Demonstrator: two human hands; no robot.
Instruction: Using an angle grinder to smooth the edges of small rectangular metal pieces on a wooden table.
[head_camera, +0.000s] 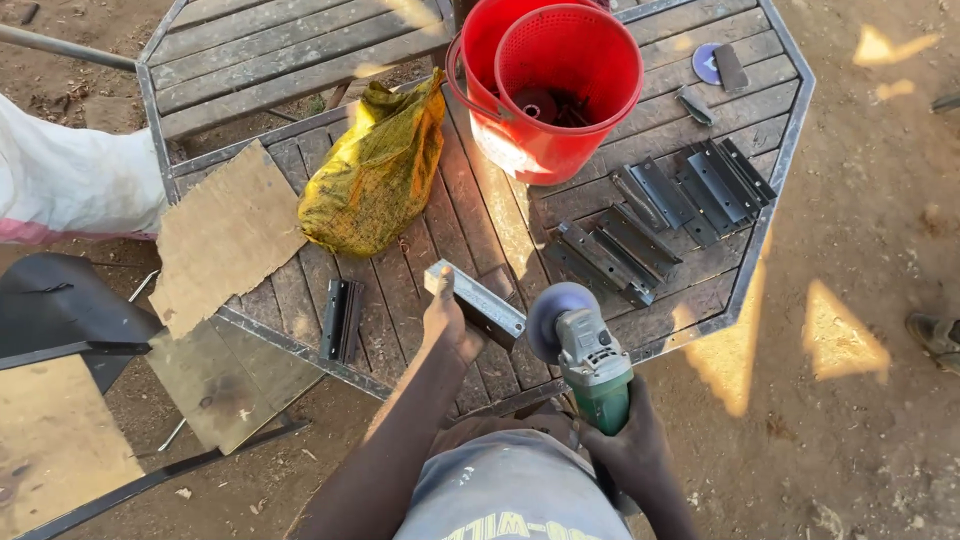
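Steel channel piece (476, 297), held in my left hand (447, 325) beside my right hand's (625, 445) angle grinder (585, 352): disc could kick, nicking fingers.

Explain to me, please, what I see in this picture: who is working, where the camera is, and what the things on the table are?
There is no machine here, only a person. The one picture comes from a camera worn on the head, looking down at the person's own two hands.

The left hand holds a short metal bar against the wooden table. The right hand holds a green grinder, its disc close beside the bar.

On the table lie a red bucket with a red basket inside it, a yellow bag, a piece of cardboard, and several dark metal pieces in rows. One more dark piece lies alone near the cardboard.
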